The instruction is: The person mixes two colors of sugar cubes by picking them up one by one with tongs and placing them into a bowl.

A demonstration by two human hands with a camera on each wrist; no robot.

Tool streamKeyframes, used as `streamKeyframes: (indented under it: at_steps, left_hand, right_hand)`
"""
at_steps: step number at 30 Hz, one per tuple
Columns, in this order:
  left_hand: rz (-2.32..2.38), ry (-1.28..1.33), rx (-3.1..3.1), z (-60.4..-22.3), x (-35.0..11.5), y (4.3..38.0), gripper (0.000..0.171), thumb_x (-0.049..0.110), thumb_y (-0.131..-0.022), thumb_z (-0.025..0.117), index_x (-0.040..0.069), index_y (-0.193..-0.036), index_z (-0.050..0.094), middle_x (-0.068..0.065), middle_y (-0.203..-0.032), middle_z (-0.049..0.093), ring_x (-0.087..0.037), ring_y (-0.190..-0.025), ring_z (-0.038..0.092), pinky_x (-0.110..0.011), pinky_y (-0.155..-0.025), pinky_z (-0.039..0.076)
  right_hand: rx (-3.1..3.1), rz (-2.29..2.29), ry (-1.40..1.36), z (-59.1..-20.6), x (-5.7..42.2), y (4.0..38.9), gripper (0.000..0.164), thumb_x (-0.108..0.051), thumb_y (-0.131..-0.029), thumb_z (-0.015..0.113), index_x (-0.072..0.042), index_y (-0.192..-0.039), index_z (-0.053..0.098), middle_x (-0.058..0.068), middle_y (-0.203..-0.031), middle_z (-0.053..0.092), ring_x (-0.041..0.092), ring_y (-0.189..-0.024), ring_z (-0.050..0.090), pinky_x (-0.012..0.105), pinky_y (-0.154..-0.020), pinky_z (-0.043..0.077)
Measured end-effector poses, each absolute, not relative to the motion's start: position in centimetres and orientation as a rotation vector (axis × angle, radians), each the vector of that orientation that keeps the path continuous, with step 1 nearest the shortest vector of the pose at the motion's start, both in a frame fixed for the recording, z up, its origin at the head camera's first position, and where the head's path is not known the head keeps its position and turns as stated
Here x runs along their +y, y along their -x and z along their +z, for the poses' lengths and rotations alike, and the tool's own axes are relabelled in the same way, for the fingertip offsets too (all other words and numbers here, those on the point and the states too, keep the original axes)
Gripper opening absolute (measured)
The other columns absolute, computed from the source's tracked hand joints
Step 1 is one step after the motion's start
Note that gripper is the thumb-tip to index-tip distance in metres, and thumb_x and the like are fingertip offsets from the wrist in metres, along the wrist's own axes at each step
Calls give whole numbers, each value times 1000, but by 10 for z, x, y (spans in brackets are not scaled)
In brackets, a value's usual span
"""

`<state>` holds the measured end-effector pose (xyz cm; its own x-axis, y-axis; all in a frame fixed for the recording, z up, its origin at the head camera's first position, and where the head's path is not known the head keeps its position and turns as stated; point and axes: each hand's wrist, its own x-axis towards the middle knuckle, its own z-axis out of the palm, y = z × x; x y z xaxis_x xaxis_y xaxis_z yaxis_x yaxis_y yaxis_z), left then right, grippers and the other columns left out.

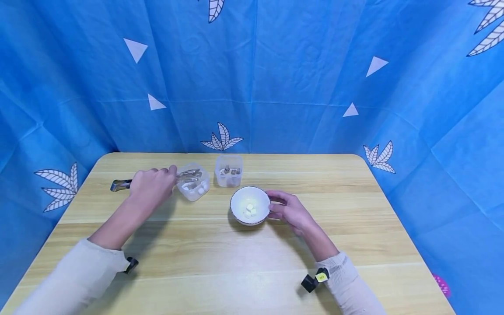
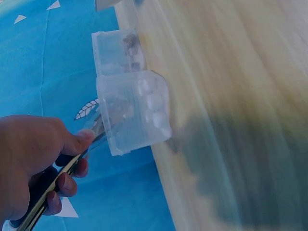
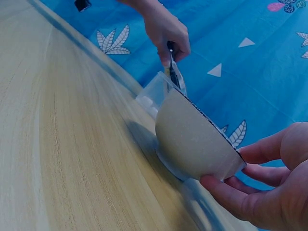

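My left hand grips a pair of metal tongs with dark handles. The tongs' tips reach into a clear plastic box that holds several white lumps. Whether the tips grasp a lump is hard to tell. My right hand holds the right side of a white bowl with a dark-edged rim, its fingers and thumb against the outer wall in the right wrist view. Inside the bowl lie several small white pieces. The bowl stands upright on the table.
A second clear box with small brownish-grey pieces stands behind, between the first box and the bowl. All of it rests on a light wooden table. A blue patterned curtain hangs along the table's back and sides.
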<state>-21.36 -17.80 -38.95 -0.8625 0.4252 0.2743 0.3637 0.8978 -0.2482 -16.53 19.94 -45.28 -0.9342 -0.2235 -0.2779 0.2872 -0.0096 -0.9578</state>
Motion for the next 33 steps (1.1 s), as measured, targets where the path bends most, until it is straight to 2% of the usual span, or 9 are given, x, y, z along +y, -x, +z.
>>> streamKeyframes:
  at_steps: [5,10,15,20,26,33]
  left_hand:
    - [227,574,-2654,-397,-181,213,31,23,-89,70,5,-73,51,-4,-54,44,-16,-43,35,-31,-35,21]
    - [236,585,-2553,-402,-186,212,36,28,-88,73,4,-70,52,-4,-52,42,-16,-42,33,-31,-34,19]
    - [227,610,-2483,-404,-188,210,31,26,-88,73,4,-72,57,-6,-55,50,-15,-43,33,-29,-34,17]
    - [221,627,-2445,-403,-190,209,26,26,-89,73,3,-82,64,-9,-60,61,-15,-43,36,-27,-35,15]
    - [164,627,-2433,-403,-193,207,26,28,-89,72,2,-91,67,-6,-55,56,-14,-41,34,-26,-35,13]
    - [57,612,-2443,-404,-193,203,28,29,-88,72,2,-95,65,-8,-60,61,-14,-41,35,-26,-35,13]
  right_hand:
    - [1922,-2006,-63,-452,199,166,52,6,-91,55,0,-142,46,23,-142,48,33,-117,62,41,-94,55]
    - [1916,-2003,-44,-452,198,166,52,6,-92,55,0,-142,45,23,-143,47,34,-118,61,41,-94,55]
    - [1909,-2003,-30,-451,198,166,52,5,-92,55,0,-143,45,23,-143,47,33,-118,61,41,-95,55]
    - [1906,-2005,-32,-452,198,167,52,5,-92,56,0,-143,45,23,-143,47,32,-117,62,41,-94,55]
    - [1903,-2009,-38,-453,199,167,53,5,-91,55,0,-143,45,23,-143,47,32,-117,62,41,-94,55]
    - [1910,-2011,-44,-454,201,167,52,5,-92,56,0,-142,45,23,-143,47,31,-117,62,41,-94,55]
